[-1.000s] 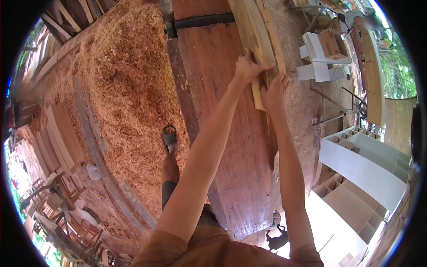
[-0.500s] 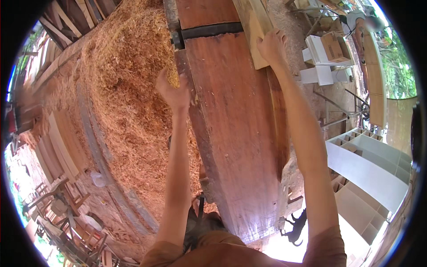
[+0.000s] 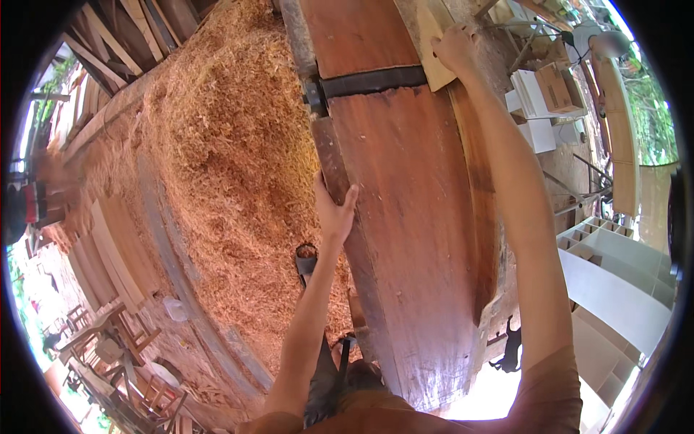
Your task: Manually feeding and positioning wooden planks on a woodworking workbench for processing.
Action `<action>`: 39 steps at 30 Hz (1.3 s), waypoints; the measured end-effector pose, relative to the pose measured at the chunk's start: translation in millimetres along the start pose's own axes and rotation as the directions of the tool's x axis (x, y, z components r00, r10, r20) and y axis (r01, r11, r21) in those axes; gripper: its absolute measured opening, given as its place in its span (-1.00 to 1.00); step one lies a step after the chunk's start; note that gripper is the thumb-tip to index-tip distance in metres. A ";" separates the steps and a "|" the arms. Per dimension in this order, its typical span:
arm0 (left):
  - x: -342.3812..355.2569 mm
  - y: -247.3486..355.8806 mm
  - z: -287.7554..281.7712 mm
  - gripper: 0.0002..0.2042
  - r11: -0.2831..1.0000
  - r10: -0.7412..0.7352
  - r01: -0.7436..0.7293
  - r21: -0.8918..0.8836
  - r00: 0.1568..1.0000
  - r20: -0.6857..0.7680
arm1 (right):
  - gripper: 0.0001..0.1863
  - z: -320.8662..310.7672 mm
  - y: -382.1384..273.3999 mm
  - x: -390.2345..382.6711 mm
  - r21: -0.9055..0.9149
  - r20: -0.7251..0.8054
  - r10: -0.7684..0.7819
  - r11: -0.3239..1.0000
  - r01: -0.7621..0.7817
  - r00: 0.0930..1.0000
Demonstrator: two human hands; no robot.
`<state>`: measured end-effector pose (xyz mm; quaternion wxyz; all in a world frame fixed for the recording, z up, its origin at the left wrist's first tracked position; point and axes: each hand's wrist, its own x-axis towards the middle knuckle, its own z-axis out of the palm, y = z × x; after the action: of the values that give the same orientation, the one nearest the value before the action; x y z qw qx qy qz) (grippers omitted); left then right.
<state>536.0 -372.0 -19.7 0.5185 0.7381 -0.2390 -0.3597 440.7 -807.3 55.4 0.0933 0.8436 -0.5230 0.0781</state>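
Observation:
A reddish-brown wooden machine bed (image 3: 397,195), crossed by a dark cutter slot (image 3: 374,81), runs away from me. At its far right lies a pale wooden board (image 3: 431,54), whose near end stops just past the slot. My right hand (image 3: 457,52) is closed on the board, thumb on its left side and fingers over its right part. My left hand (image 3: 336,215) rests against the dark left rail (image 3: 329,152) of the bed, nearer to me than the slot. Its thumb and fingers are spread, with no loose thing in them.
A big heap of wood shavings (image 3: 224,145) fills the floor at left, with stacked boards (image 3: 108,253) beyond. White cabinets (image 3: 614,282) and a cardboard box (image 3: 558,87) stand at right. Another person (image 3: 589,43) is at the far right. A sandalled foot (image 3: 306,259) shows below.
My left hand has come down from above the shavings onto the bed's left rail. My right hand stays on the board. The whole view has shifted, the bed now appearing further right.

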 end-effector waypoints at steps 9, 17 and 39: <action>8.5 3.8 1.1 -0.32 0.997 -0.002 0.012 0.079 0.993 -0.121 | -0.24 6.5 -33.8 81.6 0.092 0.022 0.088 0.992 -0.089 0.996; 16.1 24.1 -16.4 -0.33 0.993 -0.077 0.081 -0.087 0.996 0.053 | -0.18 3.7 -34.2 80.6 -0.002 0.232 0.248 0.967 -0.255 0.940; -49.0 5.4 -425.6 -0.45 0.549 -0.772 0.639 0.539 0.634 0.034 | -0.27 -75.5 -80.3 83.0 0.058 0.352 0.368 0.909 -0.412 0.861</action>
<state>836.8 -85.8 85.9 0.0905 0.8184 -0.0669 -0.5635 546.7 -826.3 141.5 -0.0699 0.7252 -0.6848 -0.0141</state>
